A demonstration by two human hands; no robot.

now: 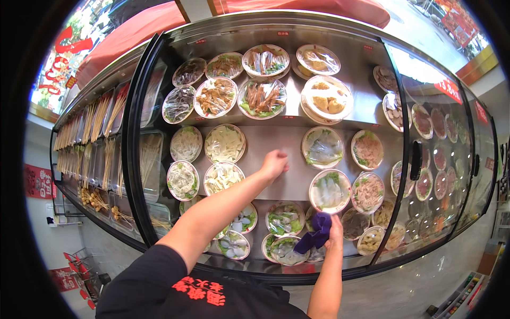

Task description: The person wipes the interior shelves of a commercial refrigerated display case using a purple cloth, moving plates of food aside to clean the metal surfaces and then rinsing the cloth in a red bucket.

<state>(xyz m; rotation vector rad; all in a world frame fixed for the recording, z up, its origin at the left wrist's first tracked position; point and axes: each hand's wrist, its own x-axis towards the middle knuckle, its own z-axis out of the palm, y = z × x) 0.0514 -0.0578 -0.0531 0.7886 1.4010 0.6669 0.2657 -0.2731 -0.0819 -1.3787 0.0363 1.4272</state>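
Right hand [334, 234]: closed on a purple cloth [319, 227], cloth overlapping the lower film-wrapped plates [232, 245].
Plate of pale food with greens [329, 192]: just beyond the right hand; contact cannot be told.
Left hand [275, 164]: well apart from the right, blurred, fingers curled, over the middle shelf [284, 187]; grip cannot be told.
Upper shelf: plates of browned food [263, 97], film-wrapped.

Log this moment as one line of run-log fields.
left hand: over middle shelf, contact unclear | right hand: holding purple cloth | nearby: film-covered food
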